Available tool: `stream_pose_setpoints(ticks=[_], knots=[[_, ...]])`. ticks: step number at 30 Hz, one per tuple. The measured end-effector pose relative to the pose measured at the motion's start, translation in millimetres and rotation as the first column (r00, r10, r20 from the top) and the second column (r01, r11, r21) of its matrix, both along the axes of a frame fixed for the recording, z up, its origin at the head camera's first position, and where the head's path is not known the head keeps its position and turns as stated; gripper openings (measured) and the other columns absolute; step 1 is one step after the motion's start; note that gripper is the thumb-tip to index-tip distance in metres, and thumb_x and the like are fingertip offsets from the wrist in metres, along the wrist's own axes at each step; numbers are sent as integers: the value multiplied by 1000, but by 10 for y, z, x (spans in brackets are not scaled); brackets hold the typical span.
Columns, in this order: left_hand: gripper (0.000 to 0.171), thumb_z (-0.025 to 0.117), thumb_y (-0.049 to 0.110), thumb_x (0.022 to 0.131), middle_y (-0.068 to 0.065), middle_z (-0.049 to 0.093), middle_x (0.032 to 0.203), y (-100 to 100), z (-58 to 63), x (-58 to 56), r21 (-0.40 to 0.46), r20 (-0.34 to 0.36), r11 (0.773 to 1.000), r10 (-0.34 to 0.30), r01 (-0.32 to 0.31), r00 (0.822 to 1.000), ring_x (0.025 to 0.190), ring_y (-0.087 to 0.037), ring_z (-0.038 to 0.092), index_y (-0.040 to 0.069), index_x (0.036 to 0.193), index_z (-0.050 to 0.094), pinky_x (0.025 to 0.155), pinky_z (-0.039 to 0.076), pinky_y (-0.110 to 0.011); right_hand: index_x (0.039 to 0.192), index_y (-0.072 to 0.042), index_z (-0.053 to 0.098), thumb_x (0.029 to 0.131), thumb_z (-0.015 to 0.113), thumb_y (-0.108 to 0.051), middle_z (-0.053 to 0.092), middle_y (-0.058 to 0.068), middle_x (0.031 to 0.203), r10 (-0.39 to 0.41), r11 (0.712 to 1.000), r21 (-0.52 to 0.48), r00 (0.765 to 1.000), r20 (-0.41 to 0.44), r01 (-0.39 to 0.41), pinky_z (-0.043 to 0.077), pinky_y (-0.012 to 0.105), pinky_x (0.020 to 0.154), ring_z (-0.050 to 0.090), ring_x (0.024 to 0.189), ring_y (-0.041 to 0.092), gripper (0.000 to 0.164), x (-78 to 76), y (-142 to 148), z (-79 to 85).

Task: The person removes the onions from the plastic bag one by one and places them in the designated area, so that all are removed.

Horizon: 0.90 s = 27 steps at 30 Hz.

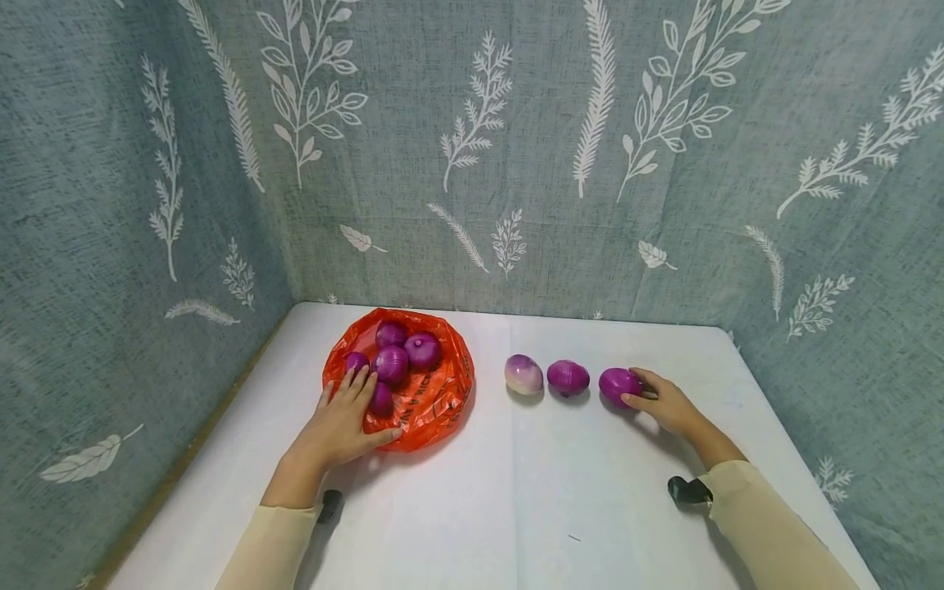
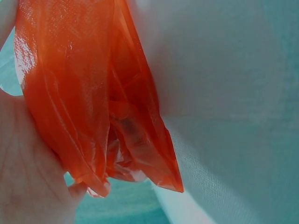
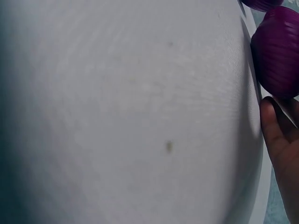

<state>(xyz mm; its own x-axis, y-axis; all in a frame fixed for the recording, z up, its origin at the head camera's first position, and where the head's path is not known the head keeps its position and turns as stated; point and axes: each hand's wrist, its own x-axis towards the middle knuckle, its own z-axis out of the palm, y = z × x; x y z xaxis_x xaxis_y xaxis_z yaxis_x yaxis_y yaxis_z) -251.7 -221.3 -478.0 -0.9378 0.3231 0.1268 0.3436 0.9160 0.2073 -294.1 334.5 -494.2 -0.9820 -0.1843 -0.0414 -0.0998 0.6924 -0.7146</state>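
Fingers of the left hand [image 1: 342,422] are spreading nearly straight over the lower-left rim of a red plastic bag [image 1: 435,397], at centre-left of the frame; the thumb is resting apart from them along the bag's lower edge. From the left wrist, the palm is facing the bag's crumpled outer wall. Mouth upward and edges flared into a rough ring, the bag is holding five purple onions: one onion [image 1: 391,334] is sitting at the top, another [image 1: 424,352] is lying to its right, a third [image 1: 390,366] is filling the middle, and two more, one at the left [image 1: 357,362] and one lower down [image 1: 381,401], are lying partly behind the left fingers. Dark printed letters are showing on the bag's inner right side. Right of centre, the right hand [image 1: 667,401] is gripping the right end of a purple onion [image 1: 618,387] between bent fingers above and thumb below, its forearm slanting up and leftward from the lower right corner. Outward from that, a second loose onion [image 1: 568,378] is lying just left of the held one, and a paler, white-and-purple onion [image 1: 524,375] is sitting just beside it. Cream sleeves [image 1: 767,516] are covering both forearms. Everything is resting on a white table [image 1: 546,483], while leaf-patterned grey-green cloth [image 1: 413,147] is hanging around its back and sides.
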Motion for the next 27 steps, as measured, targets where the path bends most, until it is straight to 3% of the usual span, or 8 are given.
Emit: stream_pose_setpoints(ticks=[13,21,27], knots=[[112,50,80,79,-20,16,159,-1,8,38,-3,7,1000,-1,1,1000,145,-40,8,-1,153,25,112,2,-63,149,4,29,92,63,-48,34,29,148,-9,1000,3,1000,-1,9,28,67,103,38,130,49,84,16,11,33],[110,55,76,80,-20,16,159,16,24,26,11,4,1000,-5,5,1000,145,-41,7,0,153,24,112,2,-62,148,1,34,93,64,-42,40,25,146,-30,999,-18,998,-51,29,30,66,103,39,131,46,76,3,-51,221],[113,52,79,78,-19,15,160,14,14,12,9,28,1000,3,-4,1000,146,-40,7,1,154,23,112,0,-62,146,2,38,95,63,-37,43,24,144,-38,999,-35,993,-116,34,38,56,102,43,129,43,68,-32,-137,393]])
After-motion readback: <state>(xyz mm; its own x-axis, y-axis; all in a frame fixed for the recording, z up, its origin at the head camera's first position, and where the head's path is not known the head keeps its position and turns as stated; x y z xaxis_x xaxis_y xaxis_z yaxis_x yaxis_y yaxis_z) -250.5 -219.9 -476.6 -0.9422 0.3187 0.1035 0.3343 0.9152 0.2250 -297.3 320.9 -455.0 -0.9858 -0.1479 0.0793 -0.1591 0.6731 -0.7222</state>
